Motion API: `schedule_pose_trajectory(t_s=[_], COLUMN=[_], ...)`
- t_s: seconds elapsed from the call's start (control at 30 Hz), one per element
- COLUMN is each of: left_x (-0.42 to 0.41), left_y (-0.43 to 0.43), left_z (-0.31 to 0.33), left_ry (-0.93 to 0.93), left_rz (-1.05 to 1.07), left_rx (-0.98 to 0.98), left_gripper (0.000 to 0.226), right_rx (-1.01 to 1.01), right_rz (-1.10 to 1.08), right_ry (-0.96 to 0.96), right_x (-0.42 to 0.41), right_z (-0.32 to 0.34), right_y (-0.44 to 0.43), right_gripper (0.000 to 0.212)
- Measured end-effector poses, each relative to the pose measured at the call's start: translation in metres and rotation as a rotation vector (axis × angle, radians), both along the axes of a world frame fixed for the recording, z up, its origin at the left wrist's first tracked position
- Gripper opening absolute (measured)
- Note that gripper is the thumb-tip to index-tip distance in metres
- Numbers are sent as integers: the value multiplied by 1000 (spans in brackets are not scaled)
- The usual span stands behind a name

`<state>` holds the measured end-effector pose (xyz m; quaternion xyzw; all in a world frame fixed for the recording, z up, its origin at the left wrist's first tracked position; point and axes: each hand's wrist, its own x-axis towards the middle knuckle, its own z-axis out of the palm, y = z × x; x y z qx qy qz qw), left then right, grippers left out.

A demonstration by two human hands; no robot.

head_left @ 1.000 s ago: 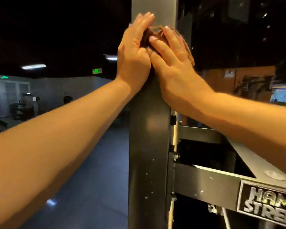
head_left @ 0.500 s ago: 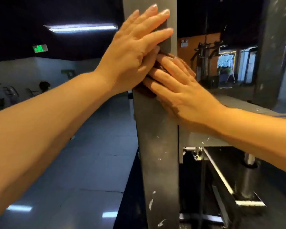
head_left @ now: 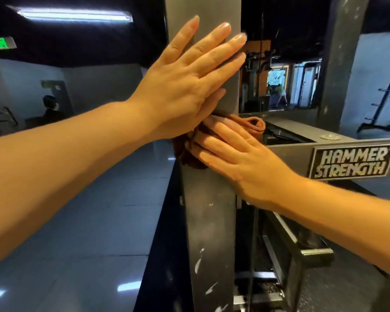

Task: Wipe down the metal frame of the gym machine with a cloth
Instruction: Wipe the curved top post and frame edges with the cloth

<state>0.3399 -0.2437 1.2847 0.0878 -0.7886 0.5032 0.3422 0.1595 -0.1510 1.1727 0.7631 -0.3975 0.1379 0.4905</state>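
Observation:
A grey upright post [head_left: 208,221] of the gym machine frame rises through the middle of the view, with chipped paint lower down. My right hand [head_left: 239,158] presses a bunched brown cloth [head_left: 254,124] flat against the post with straight fingers. Above it, my left hand [head_left: 189,79] lies flat on the post with fingers spread, its heel overlapping my right fingertips. Part of the cloth is hidden under both hands.
A horizontal frame beam [head_left: 291,152] with a "Hammer Strength" plate [head_left: 351,163] runs right from the post. A second upright [head_left: 340,64] stands behind it. A shiny tiled floor [head_left: 88,221] lies to the left. A person [head_left: 51,109] sits far left; other machines stand at the back right.
Both hands have slid down the post with the cloth. My left hand has spread flat above my right, and more of the cloth now shows at the post's right edge.

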Motion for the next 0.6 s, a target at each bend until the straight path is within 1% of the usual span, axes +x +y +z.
schedule_pose_trajectory(t_s=[0.07,0.17,0.23,0.27,0.3,0.37,0.47,0.5,0.53,0.6], left_x=[-1,-3,-5,-5,-5,-6,-9,-10,-11,-11], left_y=[1,2,3,3,3,2,3,4,4,5], left_z=[-9,-23,-28,-29,-30,-30,-36,-40,-45,-55], left_ry=[-51,-46,-21,-18,-16,-7,28,42,53,63], left_rz=[17,26,40,45,47,47,52,48,42,31], left_rx=[-16,-21,-5,0,-1,-15,-21,-20,-20,-29], left_gripper=[52,52,52,52,52,52,53,53,53,53], right_rx=[13,129,161,152,133,59,-45,-44,-19,86], right_rz=[4,-11,13,33,47,27,-6,3,1,-3], right_ry=[-16,140,221,230,207,81,-110,-127,-104,-5], right_x=[11,10,4,2,0,2,12,15,15,12], right_z=[-35,-72,-73,-66,-56,-38,-51,-66,-82,-109], right_y=[2,12,14,13,11,6,-1,-2,-1,8], right_gripper=[66,71,67,62,59,55,54,53,54,58])
